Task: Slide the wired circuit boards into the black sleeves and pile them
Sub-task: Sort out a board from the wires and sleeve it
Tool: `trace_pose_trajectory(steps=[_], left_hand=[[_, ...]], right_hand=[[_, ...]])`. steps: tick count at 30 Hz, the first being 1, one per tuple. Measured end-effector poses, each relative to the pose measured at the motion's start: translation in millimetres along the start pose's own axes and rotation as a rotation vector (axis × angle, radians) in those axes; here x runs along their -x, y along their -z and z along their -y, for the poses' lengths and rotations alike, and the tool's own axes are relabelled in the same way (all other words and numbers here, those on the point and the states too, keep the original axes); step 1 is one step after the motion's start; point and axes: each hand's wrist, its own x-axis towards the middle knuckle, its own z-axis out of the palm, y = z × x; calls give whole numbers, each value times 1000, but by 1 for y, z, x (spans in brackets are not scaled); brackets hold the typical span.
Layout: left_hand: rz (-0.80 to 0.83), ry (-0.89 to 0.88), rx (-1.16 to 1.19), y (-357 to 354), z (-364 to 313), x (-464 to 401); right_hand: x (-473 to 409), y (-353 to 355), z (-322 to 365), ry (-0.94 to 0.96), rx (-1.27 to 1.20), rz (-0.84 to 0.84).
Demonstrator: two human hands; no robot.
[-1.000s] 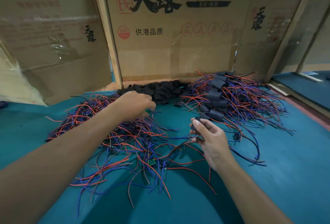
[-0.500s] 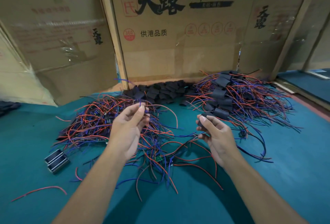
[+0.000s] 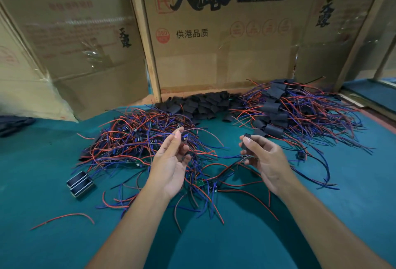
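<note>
My left hand [image 3: 171, 161] pinches a small wired circuit board [image 3: 184, 135] between thumb and fingertips, lifted above a tangled heap of red and blue wired boards [image 3: 132, 140] on the green table. My right hand [image 3: 263, 159] grips a single black sleeve [image 3: 247, 143] with thumb on top, held level with the board, a hand's width to its right. A loose heap of empty black sleeves [image 3: 203, 104] lies at the back centre. At the back right sits the pile of sleeved boards [image 3: 278, 110] with wires fanning out.
Cardboard boxes [image 3: 214, 32] wall off the back of the green table [image 3: 42, 183]. Two small dark rectangular parts [image 3: 80, 183] lie at the left by the wire heap. A stray red wire [image 3: 64, 217] lies front left. Loose boards and wires spread under my hands.
My left hand drew back from the wire heap and lifted a wired board toward me. My right hand kept hold of the black sleeve and rose slightly.
</note>
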Motion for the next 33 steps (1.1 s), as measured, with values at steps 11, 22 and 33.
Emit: trace_pose_trajectory(steps=[11, 22, 33], left_hand=[[47, 95, 94, 12, 5, -3], [186, 6, 54, 9, 4, 2], [183, 40, -94, -7, 7, 10]], right_hand=[[5, -10, -1, -28, -3, -11], [11, -17, -2, -15, -29, 51], [16, -16, 9, -11, -255, 153]])
